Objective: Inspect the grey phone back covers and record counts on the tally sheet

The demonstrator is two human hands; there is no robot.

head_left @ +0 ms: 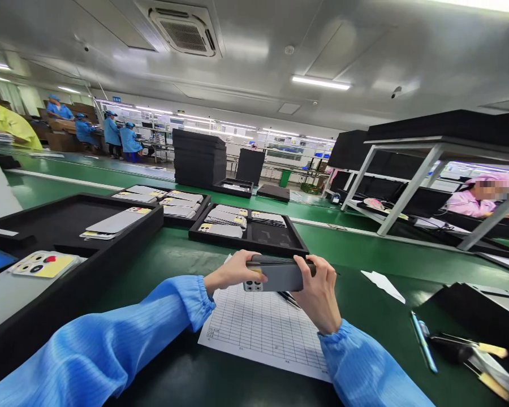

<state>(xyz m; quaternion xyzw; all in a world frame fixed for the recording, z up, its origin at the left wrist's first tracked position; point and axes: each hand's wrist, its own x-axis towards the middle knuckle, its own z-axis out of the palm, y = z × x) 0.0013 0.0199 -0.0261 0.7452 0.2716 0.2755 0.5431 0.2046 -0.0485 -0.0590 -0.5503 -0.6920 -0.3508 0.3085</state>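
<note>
My left hand (231, 272) and my right hand (320, 291) both grip a grey phone back cover (275, 276), held on its edge over a printed grid sheet (263, 330) on the green bench. The cover's camera cutouts face down at its left end. Both hands have fingers wrapped round the cover's ends. Blue sleeves cover both my forearms.
Black trays (275, 240) with several covers lie ahead and at left (68, 226). A loose cover with yellow film (44, 264) sits at far left. A pen (424, 342), tweezers (470, 342) and white paper scrap (384, 282) lie at right. A person in pink (479, 198) works beyond a rack; people in blue stand far left.
</note>
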